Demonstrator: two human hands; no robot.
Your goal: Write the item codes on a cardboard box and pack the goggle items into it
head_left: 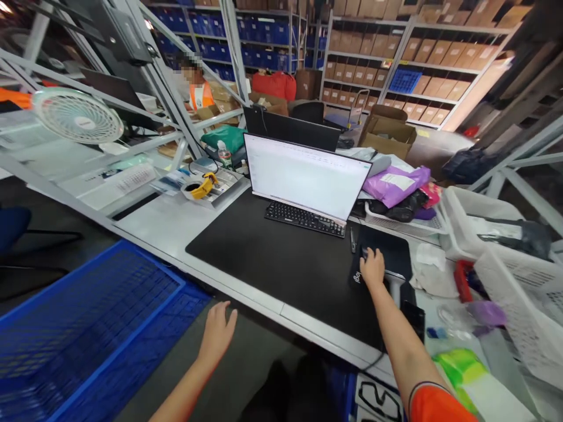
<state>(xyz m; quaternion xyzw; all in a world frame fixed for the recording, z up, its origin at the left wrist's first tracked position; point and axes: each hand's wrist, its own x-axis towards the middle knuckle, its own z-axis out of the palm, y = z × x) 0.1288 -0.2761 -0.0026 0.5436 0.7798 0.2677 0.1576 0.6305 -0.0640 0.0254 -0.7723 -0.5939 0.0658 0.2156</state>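
My right hand [372, 267] rests over a dark computer mouse [365, 252] on a black mouse pad [396, 247], fingers curled round it; most of the mouse is hidden. Beside that wrist lies a grey-white handheld scanner [396, 286], partly covered by my forearm. My left hand [219, 328] hangs in the air before the table's near edge, fingers apart, holding nothing. Behind the black desk mat [259, 258] stand a keyboard [303, 218] and a lit monitor [308, 173] with a mostly white screen. A slim pen-like item [352, 240] lies left of the mouse pad.
A big blue crate [118, 351] is at lower left. White baskets [479, 202] with bagged parcels, a purple package [396, 183] and a dark phone [414, 319] are on the right. A tray with yellow tape [204, 186], a fan [79, 116] and a person in an orange vest [200, 94] are left.
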